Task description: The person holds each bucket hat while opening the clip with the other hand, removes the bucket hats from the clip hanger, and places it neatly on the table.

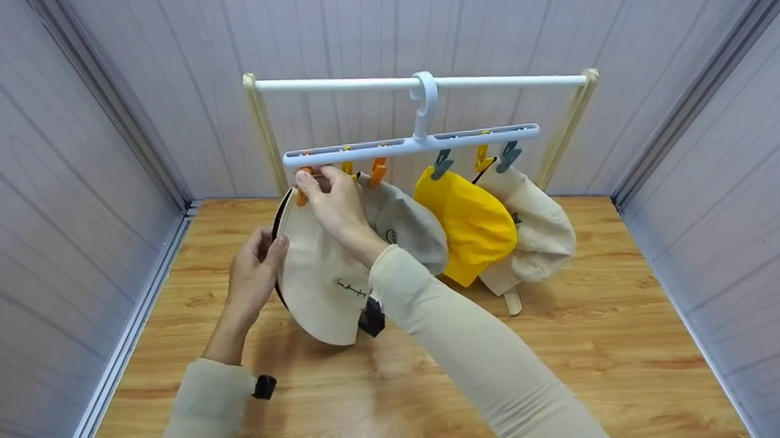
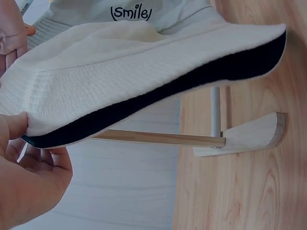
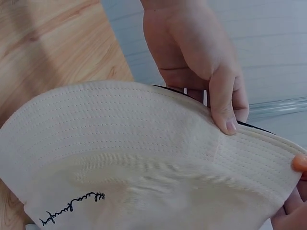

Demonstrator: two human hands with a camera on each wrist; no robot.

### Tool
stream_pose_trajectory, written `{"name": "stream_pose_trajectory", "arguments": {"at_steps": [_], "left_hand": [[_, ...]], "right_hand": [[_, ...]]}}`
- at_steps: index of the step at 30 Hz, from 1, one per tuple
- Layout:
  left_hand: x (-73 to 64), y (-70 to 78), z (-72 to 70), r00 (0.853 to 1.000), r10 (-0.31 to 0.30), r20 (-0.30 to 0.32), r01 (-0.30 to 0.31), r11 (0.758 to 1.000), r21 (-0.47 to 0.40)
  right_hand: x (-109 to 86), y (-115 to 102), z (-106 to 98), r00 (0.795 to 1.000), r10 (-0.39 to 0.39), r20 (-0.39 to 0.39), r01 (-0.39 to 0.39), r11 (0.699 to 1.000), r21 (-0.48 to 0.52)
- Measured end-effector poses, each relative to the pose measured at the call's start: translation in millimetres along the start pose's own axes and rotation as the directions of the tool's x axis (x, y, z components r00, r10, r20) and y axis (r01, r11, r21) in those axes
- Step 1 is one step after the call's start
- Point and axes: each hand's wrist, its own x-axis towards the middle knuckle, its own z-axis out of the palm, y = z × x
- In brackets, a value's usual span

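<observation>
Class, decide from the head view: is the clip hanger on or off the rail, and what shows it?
On. The clip hanger has its hook curved over the white rail, and its long bar hangs below.

Pale, grooved panel walls (image 1: 355, 29) enclose a wood-grained floor (image 1: 633, 353).

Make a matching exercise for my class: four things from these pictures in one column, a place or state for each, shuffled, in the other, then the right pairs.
Column one
1. Cream fabric hat with black script lettering
2. Yellow fabric hat
3. Pale plastic hanger with a curved hook
4. White round rail

Column two
A. Hooked over the rail
B. Running between two pale wooden posts
C. Pinched at its brim by the left hand
D. Hanging between a grey fabric hat and another cream hat

Pairs: 1-C, 2-D, 3-A, 4-B
</observation>
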Motion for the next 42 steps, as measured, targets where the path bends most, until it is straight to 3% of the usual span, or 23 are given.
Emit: {"name": "stream_pose_trajectory", "arguments": {"at_steps": [16,26,36,42], "left_hand": [[-4.5,-4.8,-1.1,1.000,0.005,-0.019,-0.005,1.000,0.014],[-7.0,-6.0,-4.2,0.999,0.034,-0.037,-0.033,0.999,0.021],[-10.1,-7.1,-2.1,0.999,0.026,-0.032,-0.025,0.999,0.033],[-13.6,-10.9,-0.6,0.999,0.035,-0.037,-0.034,0.999,0.024]], "right_hand": [[1.1,-3.7,0.8,1.000,0.021,-0.018,-0.020,0.999,0.035],[2.8,0.3,-4.6,0.996,-0.030,0.082,0.020,0.993,0.116],[2.8,1.8,-6.0,0.998,-0.059,0.039,0.061,0.996,-0.061],[1.4,2.3,-6.7,0.998,-0.058,0.027,0.060,0.995,-0.079]]}}
